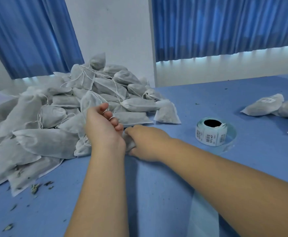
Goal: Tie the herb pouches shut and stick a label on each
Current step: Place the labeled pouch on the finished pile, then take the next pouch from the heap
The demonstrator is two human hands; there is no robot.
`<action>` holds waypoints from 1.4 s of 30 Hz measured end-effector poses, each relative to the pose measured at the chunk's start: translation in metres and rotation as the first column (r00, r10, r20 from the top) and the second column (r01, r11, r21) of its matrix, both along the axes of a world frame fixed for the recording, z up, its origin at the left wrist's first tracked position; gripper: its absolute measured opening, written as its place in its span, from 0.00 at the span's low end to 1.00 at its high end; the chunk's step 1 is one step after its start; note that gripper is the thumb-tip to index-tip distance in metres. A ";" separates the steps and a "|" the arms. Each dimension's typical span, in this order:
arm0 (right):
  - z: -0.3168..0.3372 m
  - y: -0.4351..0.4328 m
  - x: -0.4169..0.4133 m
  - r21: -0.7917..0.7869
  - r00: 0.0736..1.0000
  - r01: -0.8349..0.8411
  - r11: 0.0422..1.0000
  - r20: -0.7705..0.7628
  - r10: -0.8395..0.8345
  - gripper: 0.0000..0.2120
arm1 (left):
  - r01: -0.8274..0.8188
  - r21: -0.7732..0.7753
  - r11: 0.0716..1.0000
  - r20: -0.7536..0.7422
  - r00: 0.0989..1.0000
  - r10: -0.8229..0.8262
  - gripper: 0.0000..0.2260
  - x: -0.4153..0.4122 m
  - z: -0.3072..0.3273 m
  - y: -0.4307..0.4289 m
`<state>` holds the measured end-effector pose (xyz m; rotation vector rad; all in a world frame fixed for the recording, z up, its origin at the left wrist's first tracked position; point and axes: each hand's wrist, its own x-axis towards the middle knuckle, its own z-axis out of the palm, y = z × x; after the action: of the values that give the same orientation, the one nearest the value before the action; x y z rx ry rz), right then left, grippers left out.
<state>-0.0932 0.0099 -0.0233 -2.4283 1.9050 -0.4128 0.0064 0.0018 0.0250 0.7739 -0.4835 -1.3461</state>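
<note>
Your right hand (145, 142) has its fingers clamped round the small white fabric herb pouch (129, 143) low on the blue desk (157, 185), your left hand (103, 129) curls round its white drawstring (111, 118), right against the heap of filled white pouches (54, 117), with the roll of pale green barcode labels (210, 134) nearby.

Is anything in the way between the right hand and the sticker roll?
No, nothing visible. Only bare blue table lies between the right hand and the label roll. That hand grips a pouch, and the pile lies on the other side, to the left.
</note>
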 end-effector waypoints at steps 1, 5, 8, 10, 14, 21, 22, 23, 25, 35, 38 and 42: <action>0.000 -0.001 -0.003 -0.034 1.000 0.013 0.999 0.005 -0.013 0.13 | -0.001 -0.002 1.000 -0.002 1.000 0.001 0.08 0.000 0.000 -0.001; 0.007 0.004 -0.026 -0.018 0.992 0.102 0.995 0.081 -0.100 0.10 | -0.013 -0.016 1.000 0.000 1.000 0.013 0.08 0.001 -0.001 -0.002; 0.015 0.015 -0.046 0.031 0.953 0.171 0.985 0.246 -0.174 0.10 | -0.013 -0.018 1.000 0.014 1.000 0.014 0.08 0.001 -0.003 -0.004; 0.019 0.026 -0.059 0.009 0.915 0.202 0.979 0.356 -0.192 0.10 | 0.010 -0.009 1.000 0.083 0.996 -0.009 0.08 -0.001 -0.005 -0.004; 0.026 0.055 -0.080 -0.017 0.804 0.263 0.965 0.556 -0.210 0.12 | 0.127 -0.031 0.991 0.401 0.910 -0.104 0.07 -0.014 -0.010 0.000; 0.023 0.093 -0.088 -0.120 0.832 0.347 0.930 0.497 -0.247 0.20 | 0.548 -0.047 0.835 0.713 0.604 -0.356 0.23 -0.049 -0.015 0.024; 0.021 0.097 -0.086 -0.139 0.852 0.329 0.934 0.471 -0.230 0.21 | 0.585 -0.061 0.808 0.718 0.588 -0.372 0.23 -0.051 -0.016 0.028; 0.019 0.100 -0.083 -0.163 0.872 0.300 0.940 0.447 -0.201 0.20 | 0.600 -0.069 0.797 0.727 0.578 -0.372 0.22 -0.054 -0.017 0.031; 0.016 0.105 -0.080 -0.219 0.915 0.215 0.952 0.387 -0.118 0.18 | 0.581 -0.073 0.810 0.723 0.591 -0.359 0.20 -0.058 -0.016 0.035; 0.034 0.119 -0.105 -0.200 0.522 0.209 0.957 0.851 0.064 0.23 | 0.801 -0.097 0.590 0.761 0.442 -0.475 0.11 -0.051 0.000 0.056; 0.035 0.120 -0.107 -0.083 0.482 0.039 0.996 0.875 0.054 0.15 | 0.867 -0.033 0.497 0.842 0.292 -0.453 0.07 -0.050 -0.001 0.057; 0.037 0.117 -0.111 -0.060 0.571 0.120 0.991 0.821 -0.019 0.07 | 0.865 -0.010 0.502 0.860 0.263 -0.436 0.11 -0.051 -0.002 0.059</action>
<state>-0.2047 0.1271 0.0142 -1.6512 1.5219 -1.3934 -0.0450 0.0603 0.0230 0.6851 -2.0551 -1.4895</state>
